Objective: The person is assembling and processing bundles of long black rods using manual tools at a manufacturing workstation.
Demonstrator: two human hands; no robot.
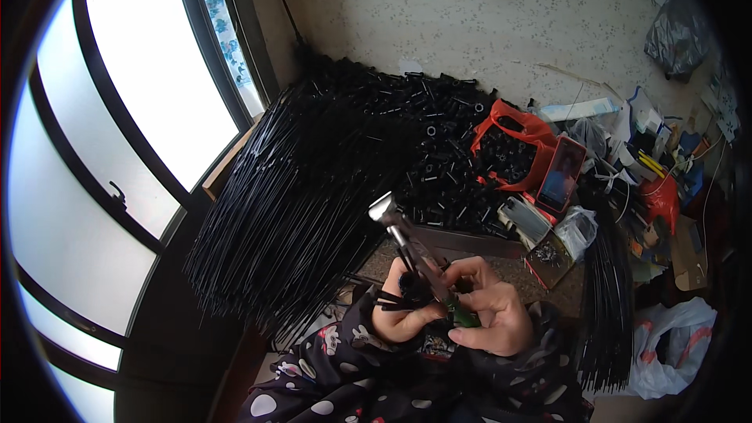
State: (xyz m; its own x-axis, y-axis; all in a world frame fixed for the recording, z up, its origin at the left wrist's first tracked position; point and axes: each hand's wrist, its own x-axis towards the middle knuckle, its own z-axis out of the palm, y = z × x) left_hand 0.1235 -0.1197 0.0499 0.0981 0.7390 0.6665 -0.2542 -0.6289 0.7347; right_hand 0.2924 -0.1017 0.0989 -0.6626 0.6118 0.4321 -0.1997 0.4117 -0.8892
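My left hand (402, 315) is closed around a black tubular part (409, 285), with short black stubs sticking out at its left side. My right hand (493, 307) grips a metal tool (427, 265) with a green handle (464, 316). The tool slants up to the left and ends in a wide, shiny head (382, 207); its exact kind is hard to make out. Both hands are close together, and the tool's shaft passes right beside the black part. Fingers hide where the two might touch.
Long thin black rods (274, 211) lie heaped at left, with piled small black tubular parts (439, 125) behind. A red bag (533, 141) holds more. Beside it are a phone (562, 175), a clear plastic bag (577, 227) and a small tray (548, 258). Another rod bundle (607, 313) hangs at right.
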